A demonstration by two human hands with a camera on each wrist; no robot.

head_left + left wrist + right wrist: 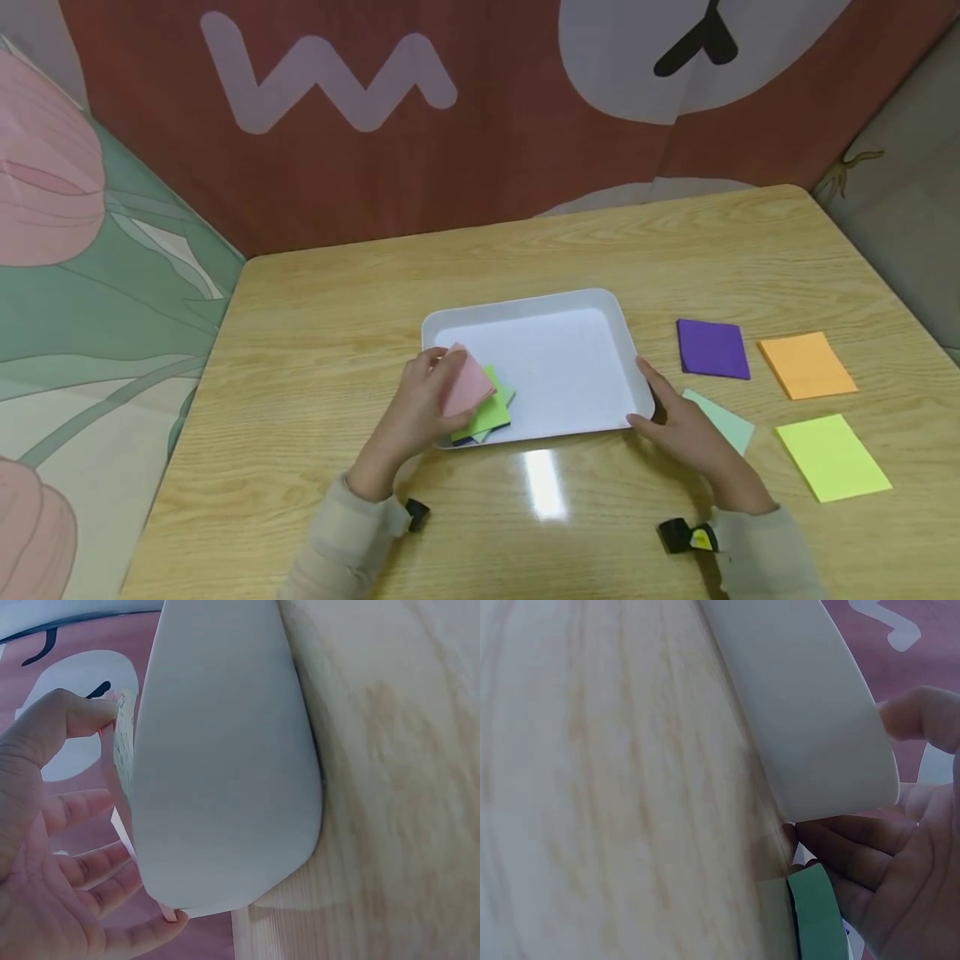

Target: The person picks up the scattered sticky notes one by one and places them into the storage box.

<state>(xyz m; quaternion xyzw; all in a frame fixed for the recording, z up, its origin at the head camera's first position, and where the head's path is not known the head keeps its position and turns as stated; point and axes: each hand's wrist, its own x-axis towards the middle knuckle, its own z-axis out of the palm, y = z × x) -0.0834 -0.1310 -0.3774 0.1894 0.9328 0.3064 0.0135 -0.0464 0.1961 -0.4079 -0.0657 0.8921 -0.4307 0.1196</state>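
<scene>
Left hand (418,402) pinching paper (468,386), right (681,423) holding tray (570,367)

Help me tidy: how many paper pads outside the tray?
4, right of the tray: purple pad; orange pad beside it; yellow pad in front; mint pad partly hidden by the right hand, perhaps hiding more.

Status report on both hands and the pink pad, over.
Left hand pinching pink pad, over lime pad in white tray. Right hand at tray's near right corner. Nothing visibly in the way.
</scene>
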